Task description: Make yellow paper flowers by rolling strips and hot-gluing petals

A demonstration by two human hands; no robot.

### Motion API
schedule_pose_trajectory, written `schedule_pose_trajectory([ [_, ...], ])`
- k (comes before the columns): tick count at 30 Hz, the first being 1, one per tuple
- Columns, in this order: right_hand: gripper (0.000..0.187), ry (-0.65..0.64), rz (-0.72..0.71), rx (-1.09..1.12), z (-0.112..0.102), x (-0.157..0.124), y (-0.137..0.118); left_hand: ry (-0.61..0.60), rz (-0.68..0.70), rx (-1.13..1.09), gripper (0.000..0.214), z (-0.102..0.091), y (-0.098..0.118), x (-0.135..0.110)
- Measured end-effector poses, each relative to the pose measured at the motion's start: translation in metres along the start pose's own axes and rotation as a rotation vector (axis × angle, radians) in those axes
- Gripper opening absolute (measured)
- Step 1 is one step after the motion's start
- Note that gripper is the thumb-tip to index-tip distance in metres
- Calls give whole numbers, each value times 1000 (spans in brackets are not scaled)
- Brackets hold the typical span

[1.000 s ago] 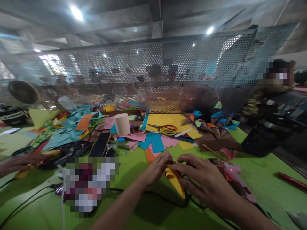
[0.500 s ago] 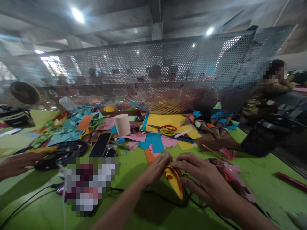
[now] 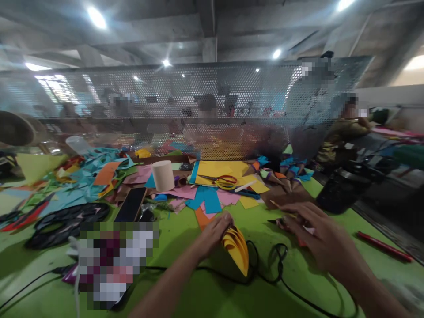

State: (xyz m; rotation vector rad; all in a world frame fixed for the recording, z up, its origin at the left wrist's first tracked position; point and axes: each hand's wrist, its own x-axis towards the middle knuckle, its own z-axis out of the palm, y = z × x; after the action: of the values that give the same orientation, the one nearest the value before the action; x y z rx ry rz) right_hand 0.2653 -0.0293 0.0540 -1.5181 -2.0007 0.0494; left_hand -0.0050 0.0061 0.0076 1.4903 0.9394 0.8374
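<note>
My left hand (image 3: 213, 232) pinches the top of a yellow rolled paper cone (image 3: 236, 247) that lies on the green table (image 3: 212, 291). My right hand (image 3: 318, 234) has its fingers spread and rests over a pink glue gun (image 3: 303, 232), mostly hiding it. A black cord (image 3: 274, 274) loops on the table between the cone and my right hand.
Coloured paper scraps (image 3: 205, 194), red-handled scissors (image 3: 223, 181), a beige roll (image 3: 163, 175), a phone (image 3: 131, 204) and paper cones (image 3: 281, 174) lie farther back. A perforated metal screen (image 3: 198, 110) stands behind. A person (image 3: 344, 132) sits at the right. A red stick (image 3: 384, 247) lies right.
My right hand has left the yellow cone and moved right onto the glue gun. The camera view shifted right, and the other person's hand at the left edge is out of view.
</note>
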Motion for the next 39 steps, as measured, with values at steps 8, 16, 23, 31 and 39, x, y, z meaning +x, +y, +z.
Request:
schedule_pose_trajectory([
  [8,48,-240,597,-168,-12,-45,54,7,-21,-134,50,3,2,0],
  [16,24,-265,629,41,0,-36,55,21,0,-192,56,2,3,1],
  [23,49,74,673,544,-7,-37,35,39,12,-215,62,0,8,1],
  [31,28,18,567,1067,-6,-31,-4,32,31,-214,61,-2,2,4],
  [39,45,-116,472,952,-4,-33,-50,20,79,-146,54,-3,-3,7],
])
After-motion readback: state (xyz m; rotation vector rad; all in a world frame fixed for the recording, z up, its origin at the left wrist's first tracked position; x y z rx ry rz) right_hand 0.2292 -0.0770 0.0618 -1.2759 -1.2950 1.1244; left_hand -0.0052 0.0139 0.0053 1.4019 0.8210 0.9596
